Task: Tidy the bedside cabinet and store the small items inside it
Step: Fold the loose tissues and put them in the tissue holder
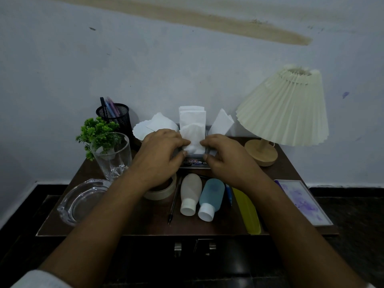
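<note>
The left hand (160, 154) and the right hand (226, 156) each pinched a lower edge of the upright tissue (192, 129), seemingly to tuck it down into its pack (195, 164).

Clear glass tumbler (112, 155), pleated lampshade (284, 107)

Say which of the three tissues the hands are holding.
The middle tissue, standing upright: left hand and right hand pinch its lower end. The left tissue and right tissue splay outward beside it.
</note>
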